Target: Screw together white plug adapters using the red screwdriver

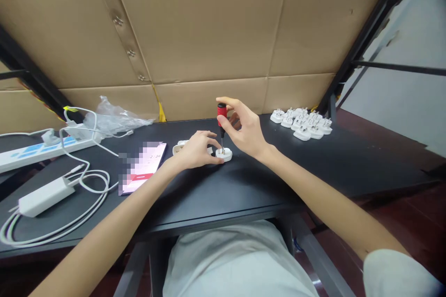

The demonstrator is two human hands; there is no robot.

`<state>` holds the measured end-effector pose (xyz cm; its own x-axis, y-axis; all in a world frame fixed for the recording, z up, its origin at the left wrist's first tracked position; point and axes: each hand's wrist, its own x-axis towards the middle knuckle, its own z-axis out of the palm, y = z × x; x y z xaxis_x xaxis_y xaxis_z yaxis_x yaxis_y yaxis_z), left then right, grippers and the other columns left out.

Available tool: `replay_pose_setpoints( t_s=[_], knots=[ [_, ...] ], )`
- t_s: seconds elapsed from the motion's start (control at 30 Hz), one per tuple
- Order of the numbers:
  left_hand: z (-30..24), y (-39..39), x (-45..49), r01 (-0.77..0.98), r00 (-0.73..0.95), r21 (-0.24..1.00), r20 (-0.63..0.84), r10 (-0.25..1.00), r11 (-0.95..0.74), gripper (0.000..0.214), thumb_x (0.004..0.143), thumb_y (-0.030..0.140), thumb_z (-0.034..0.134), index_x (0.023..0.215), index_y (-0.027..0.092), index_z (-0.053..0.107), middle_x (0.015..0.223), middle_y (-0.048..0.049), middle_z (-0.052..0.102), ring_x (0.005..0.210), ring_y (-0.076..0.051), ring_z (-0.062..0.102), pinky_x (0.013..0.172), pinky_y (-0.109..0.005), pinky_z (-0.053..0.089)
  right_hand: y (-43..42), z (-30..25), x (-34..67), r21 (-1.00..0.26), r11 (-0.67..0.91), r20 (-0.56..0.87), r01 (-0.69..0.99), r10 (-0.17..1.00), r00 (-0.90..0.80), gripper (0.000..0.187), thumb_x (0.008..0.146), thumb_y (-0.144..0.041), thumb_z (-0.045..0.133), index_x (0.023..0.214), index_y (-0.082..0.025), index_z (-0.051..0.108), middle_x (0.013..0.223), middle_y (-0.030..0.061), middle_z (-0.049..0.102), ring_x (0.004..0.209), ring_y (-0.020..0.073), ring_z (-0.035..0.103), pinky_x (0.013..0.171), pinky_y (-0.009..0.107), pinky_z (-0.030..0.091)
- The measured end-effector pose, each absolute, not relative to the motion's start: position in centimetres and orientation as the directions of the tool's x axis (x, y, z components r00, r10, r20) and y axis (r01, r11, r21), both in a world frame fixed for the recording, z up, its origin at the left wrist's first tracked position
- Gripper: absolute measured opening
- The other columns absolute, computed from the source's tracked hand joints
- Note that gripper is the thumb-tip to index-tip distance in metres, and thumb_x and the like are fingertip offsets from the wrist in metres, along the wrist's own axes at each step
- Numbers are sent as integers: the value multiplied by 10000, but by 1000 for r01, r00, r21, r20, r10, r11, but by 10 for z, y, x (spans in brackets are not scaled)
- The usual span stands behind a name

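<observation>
A small white plug piece (227,155) lies on the bench (216,197), between the person's two hands and near the front edge. The left hand (199,150) is half curled, pinching it with thumb and forefinger, the other fingers loosely bent. A red-and-black screwdriver (222,112) stands almost upright over the piece, tip down on it; the exact contact is too small to tell. The right hand (245,129) grips its handle between thumb and fingers, forefinger arched near the top. Partly hidden behind the left hand is another white part (178,149). Farther left lies a phone (148,164), then a white power adapter (47,196) with coiled cable; behind these are a power strip (31,153) and a clear plastic bag (120,118). A cluster of white plug pieces (302,133) sits at the back right.
</observation>
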<state>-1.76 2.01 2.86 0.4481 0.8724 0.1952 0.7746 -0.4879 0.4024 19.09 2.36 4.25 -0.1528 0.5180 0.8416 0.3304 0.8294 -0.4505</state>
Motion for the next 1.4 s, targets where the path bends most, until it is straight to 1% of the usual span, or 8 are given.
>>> replay_pose_setpoints(
  t_s=[0.13, 0.27, 0.33, 0.67, 0.77, 0.9, 1.1, 1.4],
  knots=[
    [32, 17, -15, 813, 445, 350, 141, 884, -465, 416, 750, 539, 944, 1065, 270, 911, 1538, -121, 710, 1485, -460, 603, 1283, -564, 487, 28, 39, 190, -378, 852, 879, 362, 453, -148, 342, 1108, -524, 653, 1357, -291, 683, 1086, 40, 731, 769, 169, 711, 737, 341, 657],
    [35, 15, -14, 823, 435, 344, 128, 891, -452, 429, 744, 513, 961, 1092, 268, 911, 1566, -130, 695, 1514, -458, 586, 1287, -551, 490, 28, 40, 191, -338, 861, 898, 379, 416, -145, 335, 1180, -406, 459, 1411, -283, 668, 1281, 93, 748, 1024, 215, 777, 712, 323, 663],
    [35, 15, -13, 823, 439, 341, 125, 890, -454, 413, 755, 498, 957, 1096, 268, 912, 1574, -133, 691, 1529, -455, 574, 1292, -551, 483, 28, 40, 191, -335, 868, 906, 366, 403, -127, 314, 1169, -354, 461, 1394, -274, 666, 1307, 94, 764, 1096, 224, 786, 703, 307, 668],
    [33, 15, -14, 818, 450, 326, 148, 881, -473, 397, 758, 507, 958, 1077, 275, 916, 1533, -126, 722, 1495, -457, 599, 1275, -573, 496, 29, 38, 190, -326, 856, 920, 401, 386, -75, 242, 1080, -435, 697, 1277, -303, 646, 1078, 37, 675, 834, 178, 714, 560, 280, 590],
    [32, 16, -14, 817, 447, 330, 156, 881, -473, 400, 743, 502, 968, 1067, 273, 918, 1530, -124, 726, 1481, -461, 613, 1269, -577, 506, 28, 39, 191, -303, 870, 926, 388, 365, -94, 237, 1113, -426, 635, 1302, -285, 664, 1186, 77, 690, 904, 192, 743, 585, 290, 618],
    [31, 16, -14, 811, 454, 332, 162, 876, -482, 419, 730, 499, 980, 1077, 273, 919, 1538, -137, 716, 1508, -459, 589, 1273, -577, 500, 27, 42, 192, -275, 898, 944, 345, 320, -80, 214, 1146, -294, 498, 1260, -266, 677, 1374, 112, 749, 1162, 233, 781, 692, 304, 675],
    [31, 17, -14, 816, 455, 328, 144, 879, -476, 427, 735, 488, 971, 1100, 273, 917, 1543, -138, 711, 1527, -456, 570, 1278, -570, 488, 28, 43, 190, -324, 871, 936, 370, 352, -10, 145, 1079, -278, 565, 1202, -272, 642, 1086, 49, 773, 938, 199, 789, 653, 297, 663],
    [30, 17, -15, 812, 463, 321, 156, 873, -488, 433, 740, 528, 965, 1087, 273, 913, 1520, -135, 724, 1482, -449, 610, 1276, -558, 494, 23, 46, 190, -314, 858, 928, 406, 368, -60, 122, 1090, -351, 640, 1179, -278, 683, 1087, 36, 676, 766, 138, 679, 584, 265, 594]
  ],
)
